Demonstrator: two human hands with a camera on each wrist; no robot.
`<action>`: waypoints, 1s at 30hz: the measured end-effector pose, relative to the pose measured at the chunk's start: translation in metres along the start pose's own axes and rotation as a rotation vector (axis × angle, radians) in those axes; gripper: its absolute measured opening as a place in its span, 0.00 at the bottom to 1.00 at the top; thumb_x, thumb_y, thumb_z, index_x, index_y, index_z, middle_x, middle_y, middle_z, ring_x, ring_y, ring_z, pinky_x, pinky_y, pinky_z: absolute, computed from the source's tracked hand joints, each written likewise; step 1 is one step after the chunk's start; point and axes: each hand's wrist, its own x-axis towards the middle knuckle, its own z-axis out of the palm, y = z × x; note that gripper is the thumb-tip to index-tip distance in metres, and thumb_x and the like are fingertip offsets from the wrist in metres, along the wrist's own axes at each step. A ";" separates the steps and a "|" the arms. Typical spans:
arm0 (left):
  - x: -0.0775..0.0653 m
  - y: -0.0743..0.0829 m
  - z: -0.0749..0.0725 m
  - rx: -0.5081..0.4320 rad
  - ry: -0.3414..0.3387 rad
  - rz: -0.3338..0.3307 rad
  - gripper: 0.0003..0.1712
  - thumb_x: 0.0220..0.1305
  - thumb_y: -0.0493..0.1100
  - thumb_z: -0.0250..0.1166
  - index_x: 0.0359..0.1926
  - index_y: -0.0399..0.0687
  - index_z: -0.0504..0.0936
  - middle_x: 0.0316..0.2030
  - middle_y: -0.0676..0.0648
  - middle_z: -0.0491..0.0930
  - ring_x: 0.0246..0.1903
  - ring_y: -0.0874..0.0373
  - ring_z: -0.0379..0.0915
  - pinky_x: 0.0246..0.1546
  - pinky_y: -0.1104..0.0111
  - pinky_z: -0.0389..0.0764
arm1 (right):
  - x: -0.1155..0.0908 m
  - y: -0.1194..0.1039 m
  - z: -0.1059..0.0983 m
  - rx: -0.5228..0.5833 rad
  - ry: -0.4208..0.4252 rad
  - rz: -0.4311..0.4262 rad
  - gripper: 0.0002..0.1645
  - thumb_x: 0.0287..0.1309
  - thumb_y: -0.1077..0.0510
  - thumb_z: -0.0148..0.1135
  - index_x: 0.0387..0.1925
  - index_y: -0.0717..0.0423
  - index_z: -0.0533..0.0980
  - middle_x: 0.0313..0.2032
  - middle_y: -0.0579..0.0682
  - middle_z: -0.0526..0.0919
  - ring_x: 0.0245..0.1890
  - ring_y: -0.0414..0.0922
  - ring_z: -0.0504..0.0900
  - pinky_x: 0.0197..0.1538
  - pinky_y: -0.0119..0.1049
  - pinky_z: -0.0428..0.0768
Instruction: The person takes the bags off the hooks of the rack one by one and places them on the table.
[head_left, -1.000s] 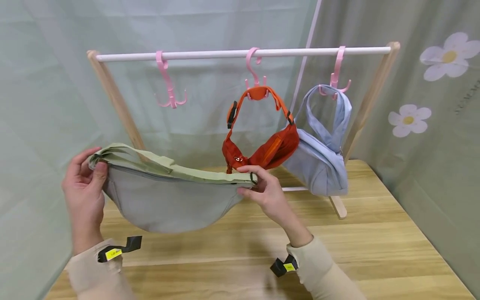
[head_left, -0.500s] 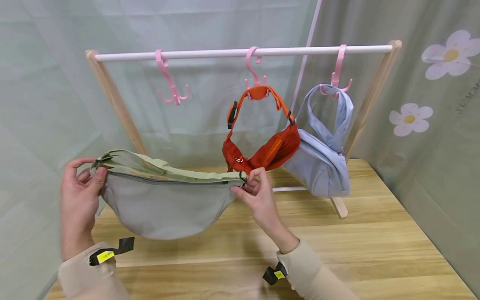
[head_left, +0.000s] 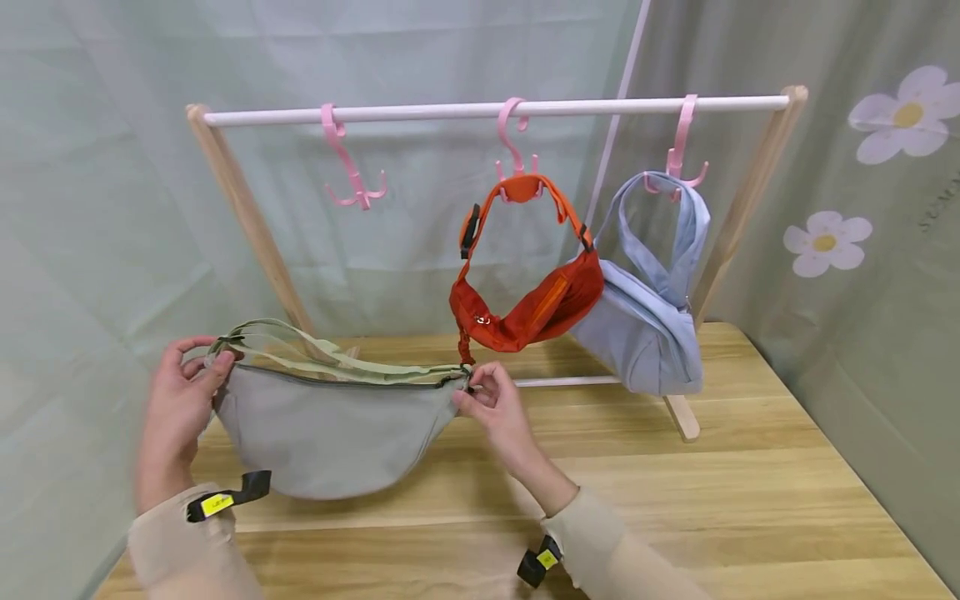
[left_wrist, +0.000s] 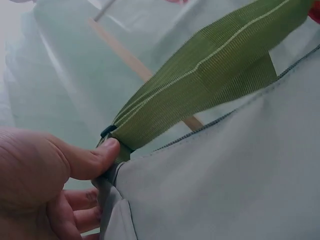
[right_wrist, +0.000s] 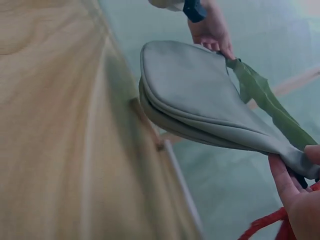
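A grey waist bag point(head_left: 322, 433) with a pale green webbing strap point(head_left: 375, 367) is stretched between both hands over the table in the head view. My left hand point(head_left: 180, 408) pinches its left end, thumb on the near side where the strap joins a dark buckle point(left_wrist: 108, 131). At the right end, my right hand point(head_left: 498, 417) pinches the corner by the zipper end between thumb and fingers. The right wrist view shows the bag point(right_wrist: 190, 85) from its side, its rounded bottom hanging free, with the strap point(right_wrist: 265, 97) looped along the top.
A wooden rack with a white rail point(head_left: 420, 111) stands on the wooden table point(head_left: 675, 517). Its left pink hook point(head_left: 351, 167) bears nothing. A red-orange waist bag point(head_left: 525, 308) hangs from the middle hook, and a light blue bag point(head_left: 637, 333) from the right one.
Both hands have lowered the grey bag toward the table, and the right hand has moved left, closer to the left hand. The strap now stands up looser above the zipper.
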 end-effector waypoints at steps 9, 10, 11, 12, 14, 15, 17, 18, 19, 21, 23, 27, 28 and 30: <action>0.008 -0.025 0.001 0.151 -0.011 -0.054 0.11 0.78 0.46 0.59 0.52 0.67 0.68 0.34 0.68 0.80 0.32 0.69 0.69 0.27 0.74 0.66 | 0.004 0.026 -0.010 -0.008 -0.071 0.143 0.19 0.65 0.75 0.59 0.54 0.71 0.66 0.50 0.57 0.77 0.41 0.43 0.85 0.59 0.55 0.81; 0.009 -0.028 0.001 0.151 -0.008 -0.064 0.11 0.78 0.46 0.59 0.52 0.67 0.68 0.34 0.67 0.79 0.33 0.69 0.69 0.27 0.74 0.66 | 0.004 0.028 -0.012 -0.011 -0.084 0.155 0.20 0.66 0.74 0.59 0.56 0.72 0.66 0.52 0.59 0.76 0.42 0.43 0.85 0.61 0.58 0.79; 0.009 -0.029 0.002 0.152 -0.005 -0.073 0.11 0.78 0.46 0.59 0.52 0.67 0.68 0.34 0.66 0.79 0.33 0.69 0.69 0.28 0.75 0.67 | 0.004 0.029 -0.014 -0.002 -0.097 0.173 0.21 0.66 0.73 0.58 0.58 0.72 0.66 0.54 0.60 0.75 0.44 0.44 0.85 0.63 0.60 0.77; 0.010 -0.032 0.003 0.166 -0.003 -0.079 0.11 0.79 0.46 0.59 0.53 0.67 0.67 0.35 0.66 0.78 0.33 0.68 0.69 0.29 0.75 0.68 | 0.004 0.031 -0.015 0.008 -0.110 0.192 0.22 0.68 0.72 0.58 0.60 0.71 0.66 0.56 0.61 0.74 0.45 0.45 0.85 0.65 0.60 0.76; 0.011 -0.036 0.004 0.168 -0.002 -0.090 0.11 0.79 0.45 0.58 0.53 0.67 0.67 0.35 0.65 0.78 0.35 0.68 0.69 0.31 0.76 0.69 | 0.003 0.033 -0.017 0.032 -0.136 0.232 0.23 0.70 0.71 0.57 0.63 0.70 0.66 0.59 0.61 0.72 0.48 0.46 0.84 0.67 0.58 0.75; 0.012 -0.038 0.005 0.169 -0.002 -0.092 0.11 0.80 0.44 0.57 0.54 0.66 0.67 0.36 0.65 0.78 0.35 0.68 0.70 0.32 0.76 0.69 | 0.003 0.034 -0.017 0.045 -0.149 0.246 0.24 0.71 0.71 0.57 0.65 0.70 0.65 0.60 0.62 0.71 0.49 0.46 0.83 0.67 0.55 0.75; 0.012 -0.042 0.006 0.199 0.000 -0.088 0.10 0.81 0.44 0.55 0.55 0.66 0.67 0.36 0.66 0.77 0.37 0.69 0.69 0.34 0.77 0.69 | 0.003 0.035 -0.019 0.080 -0.175 0.271 0.25 0.72 0.71 0.55 0.67 0.71 0.64 0.61 0.62 0.70 0.52 0.46 0.81 0.67 0.49 0.76; 0.012 -0.043 0.006 0.217 0.003 -0.087 0.10 0.82 0.44 0.53 0.55 0.66 0.66 0.36 0.67 0.77 0.38 0.69 0.69 0.35 0.77 0.69 | 0.003 0.035 -0.019 0.091 -0.187 0.279 0.26 0.73 0.71 0.54 0.68 0.71 0.63 0.62 0.63 0.69 0.53 0.46 0.81 0.66 0.47 0.77; 0.013 -0.044 0.007 0.228 0.006 -0.090 0.10 0.82 0.43 0.52 0.56 0.65 0.66 0.37 0.68 0.76 0.39 0.69 0.69 0.36 0.78 0.69 | 0.003 0.035 -0.019 0.100 -0.197 0.284 0.27 0.73 0.71 0.54 0.69 0.71 0.62 0.62 0.63 0.69 0.54 0.46 0.81 0.66 0.46 0.77; 0.013 -0.046 0.008 0.250 0.014 -0.095 0.11 0.83 0.43 0.50 0.58 0.65 0.66 0.38 0.69 0.75 0.40 0.70 0.68 0.37 0.78 0.69 | 0.003 0.036 -0.019 0.120 -0.214 0.300 0.28 0.74 0.70 0.53 0.71 0.71 0.62 0.64 0.64 0.70 0.55 0.47 0.81 0.66 0.45 0.77; 0.013 -0.047 0.008 0.282 0.018 -0.103 0.12 0.84 0.44 0.48 0.61 0.63 0.66 0.42 0.65 0.73 0.41 0.69 0.67 0.38 0.77 0.69 | 0.003 0.037 -0.019 0.132 -0.234 0.317 0.29 0.75 0.69 0.52 0.73 0.70 0.61 0.65 0.65 0.69 0.57 0.48 0.80 0.68 0.46 0.76; 0.015 -0.048 0.009 0.333 0.013 -0.122 0.21 0.83 0.46 0.49 0.71 0.49 0.63 0.52 0.51 0.67 0.43 0.65 0.64 0.41 0.73 0.67 | 0.004 0.041 -0.019 0.140 -0.262 0.358 0.31 0.76 0.67 0.51 0.76 0.68 0.59 0.69 0.66 0.67 0.62 0.51 0.77 0.70 0.48 0.73; 0.015 -0.049 0.009 0.351 0.005 -0.123 0.24 0.83 0.46 0.49 0.73 0.45 0.61 0.55 0.46 0.65 0.44 0.64 0.63 0.41 0.73 0.66 | 0.005 0.043 -0.019 0.139 -0.266 0.368 0.32 0.76 0.67 0.50 0.77 0.67 0.59 0.71 0.66 0.66 0.64 0.53 0.76 0.70 0.48 0.73; 0.016 -0.050 0.009 0.375 -0.011 -0.121 0.27 0.83 0.44 0.49 0.75 0.38 0.57 0.57 0.42 0.62 0.44 0.62 0.61 0.41 0.72 0.66 | 0.004 0.045 -0.019 0.132 -0.271 0.387 0.32 0.77 0.66 0.50 0.77 0.67 0.58 0.72 0.66 0.64 0.67 0.58 0.74 0.71 0.48 0.72</action>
